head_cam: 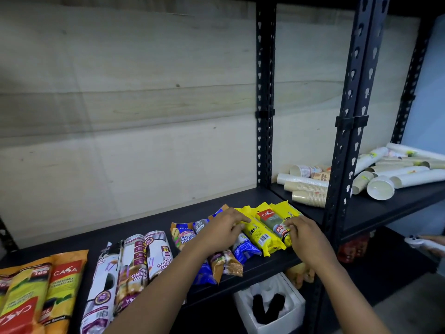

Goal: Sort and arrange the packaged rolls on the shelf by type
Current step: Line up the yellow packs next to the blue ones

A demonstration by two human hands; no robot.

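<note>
Resting on a group of yellow rolls (pixel 263 231) at the right end of the dark shelf (pixel 154 225), both hands lie palm down with fingers curled: the left hand (pixel 222 229) presses its fingertips on the leftmost yellow pack, and the right hand (pixel 304 233) pinches the edge of the rightmost one, near its red label. The yellow packs lie side by side, touching, slanted toward the back wall. Just left of them, partly under the left forearm, sit blue rolls (pixel 243 249) and brown-ended ones (pixel 226 261), overlapping. Further left lie three white and purple drawstring-bag rolls (pixel 134 256) pressed together, and at the far left edge orange packs (pixel 57 283) with red labels. Below the shelf stands an open white box (pixel 292 312) holding a dark forked object set in white padding. In the next bay to the right, stacks of paper cups (pixel 305 186) lie on their sides, with more cup stacks (pixel 404 172) piled beyond the black post (pixel 346 141).
</note>
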